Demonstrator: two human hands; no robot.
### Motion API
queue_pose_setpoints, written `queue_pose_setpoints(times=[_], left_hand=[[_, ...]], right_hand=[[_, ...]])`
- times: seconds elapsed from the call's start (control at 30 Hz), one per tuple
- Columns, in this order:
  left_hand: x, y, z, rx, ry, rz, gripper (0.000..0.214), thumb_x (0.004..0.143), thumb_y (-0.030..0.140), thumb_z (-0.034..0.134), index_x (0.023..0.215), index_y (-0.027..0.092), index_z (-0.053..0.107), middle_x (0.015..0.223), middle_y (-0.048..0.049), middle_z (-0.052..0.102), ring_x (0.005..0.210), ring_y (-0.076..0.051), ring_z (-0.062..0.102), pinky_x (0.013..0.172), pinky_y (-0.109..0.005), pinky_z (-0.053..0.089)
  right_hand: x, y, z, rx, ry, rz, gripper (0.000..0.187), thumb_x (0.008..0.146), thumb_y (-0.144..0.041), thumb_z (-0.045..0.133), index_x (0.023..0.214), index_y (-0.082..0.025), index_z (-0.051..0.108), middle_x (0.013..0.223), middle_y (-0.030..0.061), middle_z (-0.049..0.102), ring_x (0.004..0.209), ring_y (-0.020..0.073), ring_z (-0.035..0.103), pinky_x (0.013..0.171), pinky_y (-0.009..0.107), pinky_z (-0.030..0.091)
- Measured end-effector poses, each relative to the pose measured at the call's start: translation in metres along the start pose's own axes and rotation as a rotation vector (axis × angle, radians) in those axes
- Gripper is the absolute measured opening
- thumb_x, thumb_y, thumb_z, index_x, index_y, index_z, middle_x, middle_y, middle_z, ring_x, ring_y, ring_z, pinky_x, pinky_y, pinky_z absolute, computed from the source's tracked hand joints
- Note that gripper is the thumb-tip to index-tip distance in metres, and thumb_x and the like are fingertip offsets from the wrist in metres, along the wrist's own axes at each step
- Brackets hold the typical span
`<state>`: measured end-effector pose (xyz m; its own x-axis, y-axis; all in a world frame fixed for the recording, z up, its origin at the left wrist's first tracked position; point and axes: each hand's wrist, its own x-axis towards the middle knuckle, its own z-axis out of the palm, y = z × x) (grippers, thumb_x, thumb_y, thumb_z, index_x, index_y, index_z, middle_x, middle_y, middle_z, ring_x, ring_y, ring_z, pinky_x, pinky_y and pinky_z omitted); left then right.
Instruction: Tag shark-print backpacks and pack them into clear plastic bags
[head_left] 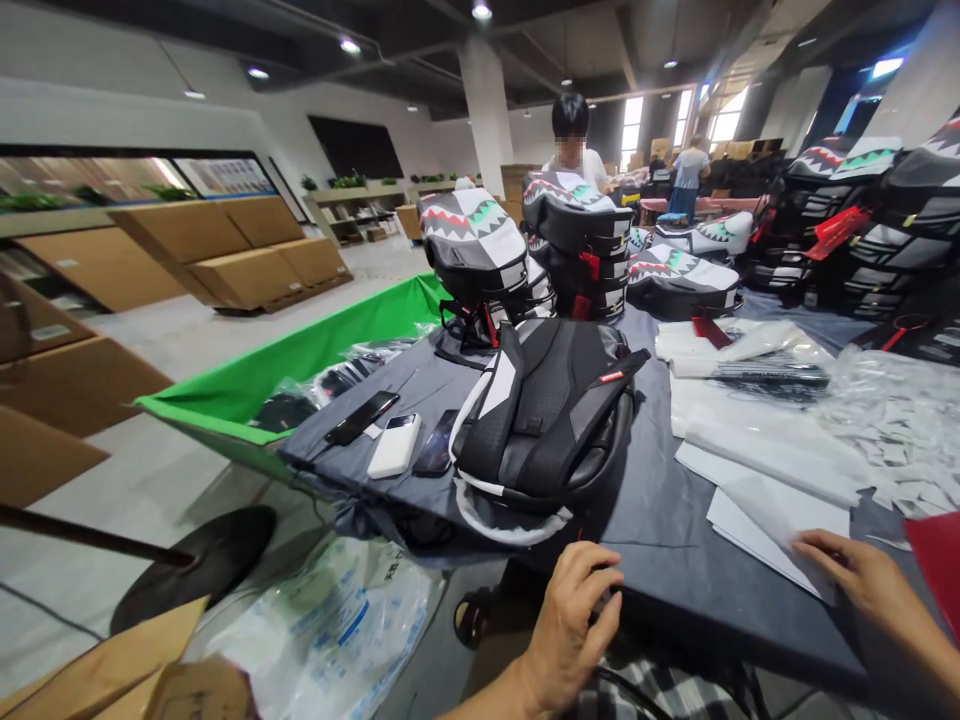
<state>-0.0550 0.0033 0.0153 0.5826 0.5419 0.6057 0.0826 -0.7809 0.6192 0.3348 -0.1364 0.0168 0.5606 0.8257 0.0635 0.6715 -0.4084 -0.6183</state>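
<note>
A black and grey backpack (547, 415) lies on the dark cloth-covered table (637, 540), its shoulder straps facing up. A white strip runs along its near edge. My left hand (574, 620) is just in front of the table edge, below the backpack. Its fingers are loosely curled, with a gap to the thumb and nothing visible in them. On the right, my right hand (862, 575) has its thumb and fingertips at the edge of a white sheet (772, 515), which lifts slightly from other white sheets beneath.
Two phones (364, 418) and a white power bank (395, 446) lie left of the backpack. Stacked backpacks (574, 240) stand behind, with clear plastic bags (900, 420) at right. A green-lined bin (300, 345) adjoins the table. A person (574, 150) stands beyond.
</note>
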Motion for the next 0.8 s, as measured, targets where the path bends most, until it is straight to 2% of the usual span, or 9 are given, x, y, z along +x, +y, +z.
queue_pose_setpoints(times=[0.1,0.2,0.27,0.37,0.47,0.57,0.63,0.7,0.8], left_hand=[[0.009,0.009,0.011,-0.052,-0.032,0.042,0.022,0.093,0.011,0.055,0.111,0.021,0.064,0.114,-0.0106,0.069,0.109,-0.023,0.063,0.095,-0.042,0.057],[0.016,0.018,0.019,-0.081,-0.08,0.087,0.024,0.092,0.01,0.056,0.112,0.02,0.064,0.115,-0.0113,0.069,0.11,-0.023,0.062,0.095,-0.04,0.057],[0.015,0.019,0.02,-0.08,-0.098,0.096,0.025,0.092,0.009,0.055,0.113,0.02,0.064,0.116,-0.0117,0.069,0.111,-0.024,0.062,0.095,-0.041,0.057],[0.006,0.015,0.015,-0.06,-0.073,0.086,0.025,0.093,0.01,0.055,0.114,0.02,0.063,0.117,-0.012,0.069,0.111,-0.024,0.062,0.096,-0.042,0.057],[-0.007,0.008,0.009,-0.044,-0.016,0.039,0.023,0.094,0.01,0.054,0.112,0.021,0.063,0.114,-0.0107,0.069,0.108,-0.023,0.062,0.096,-0.042,0.057],[-0.01,0.007,0.006,-0.049,0.001,-0.011,0.022,0.095,0.011,0.054,0.111,0.022,0.064,0.112,-0.0099,0.07,0.107,-0.023,0.063,0.096,-0.042,0.057],[-0.002,0.011,0.009,-0.08,-0.007,-0.002,0.022,0.096,0.014,0.054,0.115,0.022,0.064,0.111,-0.0097,0.07,0.106,-0.022,0.064,0.095,-0.041,0.057],[0.016,0.019,0.016,-0.131,-0.02,0.022,0.031,0.098,0.022,0.058,0.128,0.022,0.06,0.117,-0.011,0.07,0.11,-0.023,0.064,0.098,-0.042,0.056],[0.046,0.03,0.035,-0.205,-0.083,0.043,0.08,0.088,0.044,0.074,0.154,0.016,0.037,0.144,-0.0201,0.058,0.136,-0.031,0.052,0.115,-0.05,0.043]], right_hand=[[0.001,-0.006,0.01,-0.054,0.024,0.046,0.063,0.063,-0.087,0.057,0.052,-0.026,0.047,0.05,0.0017,0.054,0.052,0.0199,0.052,0.053,0.034,0.041],[0.007,-0.007,0.016,-0.097,0.073,0.077,0.07,0.056,-0.095,0.054,0.051,-0.026,0.037,0.046,-0.0012,0.044,0.048,0.0164,0.044,0.051,0.032,0.037],[0.012,-0.005,0.014,-0.074,0.041,0.081,0.07,0.059,-0.095,0.05,0.052,-0.026,0.046,0.048,-0.0001,0.048,0.049,0.018,0.048,0.052,0.033,0.039],[0.021,-0.002,0.0,0.039,0.005,0.054,0.066,0.065,-0.088,0.05,0.067,-0.024,0.069,0.07,0.0071,0.07,0.071,0.0277,0.066,0.068,0.039,0.052],[0.032,-0.009,-0.023,0.023,0.177,0.005,0.059,0.067,-0.08,0.053,0.075,-0.026,0.074,0.09,0.0132,0.076,0.089,0.035,0.07,0.083,0.047,0.054],[0.037,-0.03,-0.046,-0.124,0.366,-0.097,0.055,0.076,-0.075,0.046,0.077,-0.026,0.071,0.096,0.0154,0.075,0.093,0.0343,0.071,0.084,0.046,0.054],[0.034,-0.053,-0.052,-0.228,0.416,-0.195,0.056,0.082,-0.072,0.041,0.083,-0.025,0.072,0.098,0.015,0.076,0.092,0.0325,0.072,0.08,0.043,0.054],[0.023,-0.082,-0.047,-0.277,0.344,-0.305,0.056,0.086,-0.07,0.04,0.089,-0.026,0.074,0.095,0.0127,0.077,0.081,0.0289,0.073,0.069,0.038,0.054],[-0.003,-0.126,-0.019,-0.164,-0.079,-0.468,0.049,0.088,-0.064,0.044,0.09,-0.028,0.077,0.087,0.0084,0.078,0.065,0.0225,0.071,0.059,0.031,0.053]])
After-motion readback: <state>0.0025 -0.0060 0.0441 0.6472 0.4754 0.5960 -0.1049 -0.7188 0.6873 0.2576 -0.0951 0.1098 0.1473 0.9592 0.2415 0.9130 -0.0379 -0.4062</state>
